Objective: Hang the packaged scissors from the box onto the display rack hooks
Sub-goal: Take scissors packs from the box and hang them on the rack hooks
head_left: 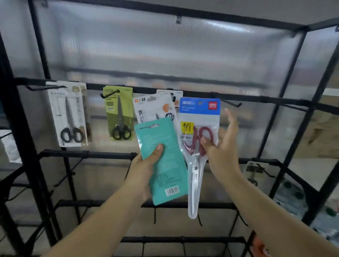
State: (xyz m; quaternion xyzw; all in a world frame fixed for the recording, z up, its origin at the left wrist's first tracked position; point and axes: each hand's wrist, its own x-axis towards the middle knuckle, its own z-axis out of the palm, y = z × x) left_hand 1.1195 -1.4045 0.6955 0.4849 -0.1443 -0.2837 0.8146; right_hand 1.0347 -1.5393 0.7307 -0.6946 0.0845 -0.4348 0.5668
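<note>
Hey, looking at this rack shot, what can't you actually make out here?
All in the head view:
- Teal package: only its back shows, so its contents are hidden.
- White package behind it: lower half covered by the teal one.
- Package on the middle hook: mostly blocked by the held packages.
- The box: nowhere in view.
- Item at lower right: too blurred to identify.
- Small print on the blue-topped scissors pack: unreadable.

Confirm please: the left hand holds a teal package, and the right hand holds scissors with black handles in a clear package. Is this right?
Not quite. The scissors pinched by the right hand have red handles, not black, as the head view shows. The rest is right: their package is clear, and the left hand holds the teal package.
</note>
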